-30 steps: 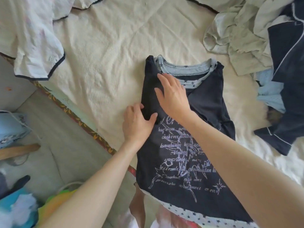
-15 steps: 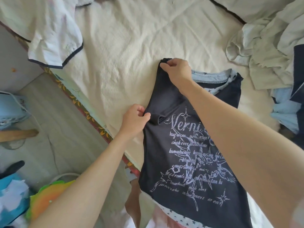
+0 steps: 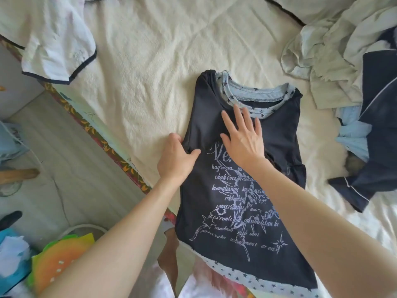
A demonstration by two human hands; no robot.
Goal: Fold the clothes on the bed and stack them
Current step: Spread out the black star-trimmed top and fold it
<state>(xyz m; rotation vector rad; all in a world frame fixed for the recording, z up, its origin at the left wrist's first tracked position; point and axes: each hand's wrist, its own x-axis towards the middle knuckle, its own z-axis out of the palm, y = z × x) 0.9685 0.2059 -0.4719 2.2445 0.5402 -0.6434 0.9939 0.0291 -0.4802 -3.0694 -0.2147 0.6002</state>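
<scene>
— Shirt (image 3: 236,203) material?
— Soft navy knit, pale cracked print, lying on the quilted cream bed (image 3: 150,61).
— Grip?
— Left hand (image 3: 176,158) pinches its folded side; right hand (image 3: 242,136) presses flat beside it.
— Direction?
— Collar beyond both hands, hem nearer.

Beside the bed, the floor (image 3: 71,168) is grey and looks cracked. Low on the left stands a colourful orange and green object (image 3: 62,261), near something blue with white paper (image 3: 10,259). A wooden piece (image 3: 19,174) lies at the left edge.
</scene>
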